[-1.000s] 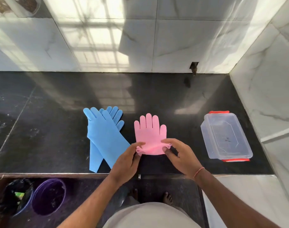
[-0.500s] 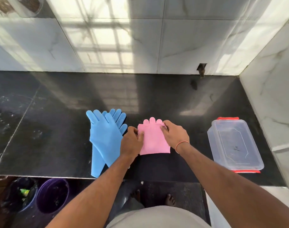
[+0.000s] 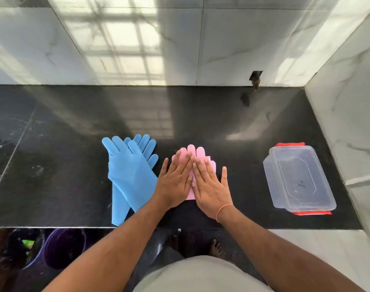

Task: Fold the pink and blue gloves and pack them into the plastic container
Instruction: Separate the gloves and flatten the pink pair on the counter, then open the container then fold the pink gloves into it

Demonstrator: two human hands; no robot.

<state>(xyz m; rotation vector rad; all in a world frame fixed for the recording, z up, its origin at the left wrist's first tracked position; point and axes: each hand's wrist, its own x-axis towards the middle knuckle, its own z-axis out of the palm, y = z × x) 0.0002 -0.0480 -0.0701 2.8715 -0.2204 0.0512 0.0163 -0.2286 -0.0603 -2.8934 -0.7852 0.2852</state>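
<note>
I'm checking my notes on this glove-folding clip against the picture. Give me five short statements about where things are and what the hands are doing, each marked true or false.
1. Both hands press flat on the pink gloves. True: the left hand and right hand lie on them with straight fingers.
2. The blue gloves are already folded. False: they lie full length, overlapping, to the left of the pink ones.
3. The plastic container stands on the right of the black counter. True.
4. A glove lies inside the container. False: nothing coloured shows through its clear walls.
5. The right hand touches the container. False: bare counter shows between them.
</note>
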